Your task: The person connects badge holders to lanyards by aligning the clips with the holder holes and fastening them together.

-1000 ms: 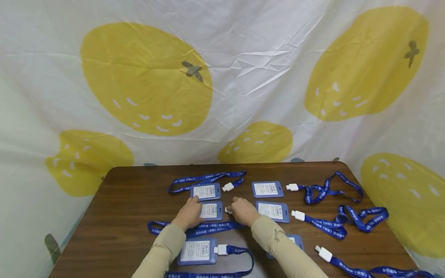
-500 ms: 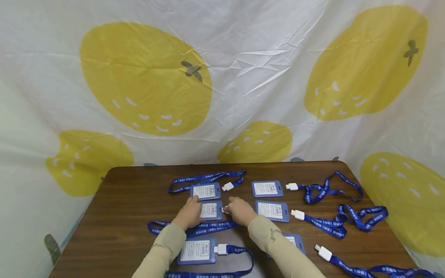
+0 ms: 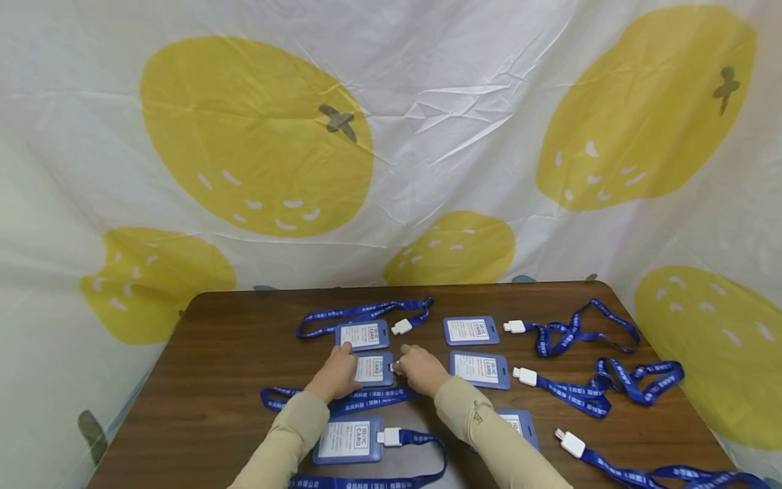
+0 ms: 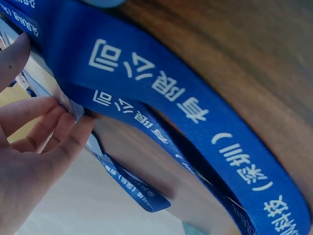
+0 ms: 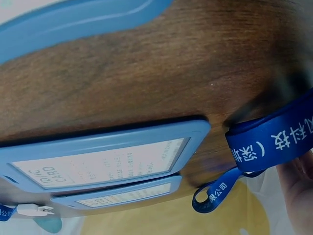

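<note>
My left hand (image 3: 334, 373) grips the left part of a blue-framed badge holder (image 3: 374, 370) in the middle row, thumb and fingers at its edges. At the holder's slotted right end, my right hand (image 3: 421, 370) pinches a white lanyard clip (image 3: 396, 368), mostly covered by the fingers. That clip's blue lanyard (image 3: 373, 401) lies folded just in front of the holder. In the left wrist view the strap (image 4: 171, 93) runs close past the left hand (image 4: 34, 147). The right wrist view shows the strap (image 5: 279, 134) beside the right hand (image 5: 298, 196).
Behind lies another badge holder (image 3: 362, 335) with a loose clip (image 3: 401, 327). A holder (image 3: 348, 440) in front has its clip (image 3: 389, 437) at the slot. To the right are more holders (image 3: 479, 370) and lanyards (image 3: 574, 394), one holder partly under the right sleeve (image 3: 489, 428).
My right hand has moved slightly left, bringing the white clip up to the badge holder's slotted end. My left hand has stayed on the holder.
</note>
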`<action>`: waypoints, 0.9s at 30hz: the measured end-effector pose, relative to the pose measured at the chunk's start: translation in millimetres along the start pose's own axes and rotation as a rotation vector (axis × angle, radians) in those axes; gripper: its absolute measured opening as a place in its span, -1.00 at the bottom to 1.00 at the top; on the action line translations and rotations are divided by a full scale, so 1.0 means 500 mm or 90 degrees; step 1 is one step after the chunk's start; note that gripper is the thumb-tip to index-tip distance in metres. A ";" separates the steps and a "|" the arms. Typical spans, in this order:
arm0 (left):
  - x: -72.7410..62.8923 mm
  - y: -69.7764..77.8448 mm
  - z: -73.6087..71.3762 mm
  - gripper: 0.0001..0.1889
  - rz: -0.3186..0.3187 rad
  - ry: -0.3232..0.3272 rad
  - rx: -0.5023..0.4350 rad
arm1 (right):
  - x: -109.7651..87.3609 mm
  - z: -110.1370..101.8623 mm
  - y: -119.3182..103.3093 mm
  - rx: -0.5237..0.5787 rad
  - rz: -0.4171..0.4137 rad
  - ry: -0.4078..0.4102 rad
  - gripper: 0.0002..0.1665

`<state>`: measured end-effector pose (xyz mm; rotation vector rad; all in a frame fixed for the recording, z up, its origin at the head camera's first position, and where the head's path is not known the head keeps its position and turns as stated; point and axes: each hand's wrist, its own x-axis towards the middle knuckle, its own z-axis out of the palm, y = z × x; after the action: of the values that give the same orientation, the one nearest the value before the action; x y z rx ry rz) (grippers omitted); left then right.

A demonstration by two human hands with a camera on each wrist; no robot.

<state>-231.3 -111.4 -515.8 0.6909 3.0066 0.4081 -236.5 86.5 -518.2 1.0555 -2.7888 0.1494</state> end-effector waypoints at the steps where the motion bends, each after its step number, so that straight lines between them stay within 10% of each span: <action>1: 0.000 0.001 -0.001 -0.67 -0.002 -0.003 0.000 | 0.000 0.000 0.000 0.001 0.002 0.000 -0.89; 27: 0.001 0.007 -0.009 -0.68 0.000 0.006 -0.015 | 0.008 0.000 0.005 -0.023 -0.033 0.013 -0.88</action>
<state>-230.8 -109.3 -510.5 0.6888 3.0056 0.4471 -241.2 85.7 -517.7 1.1098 -2.7332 0.1030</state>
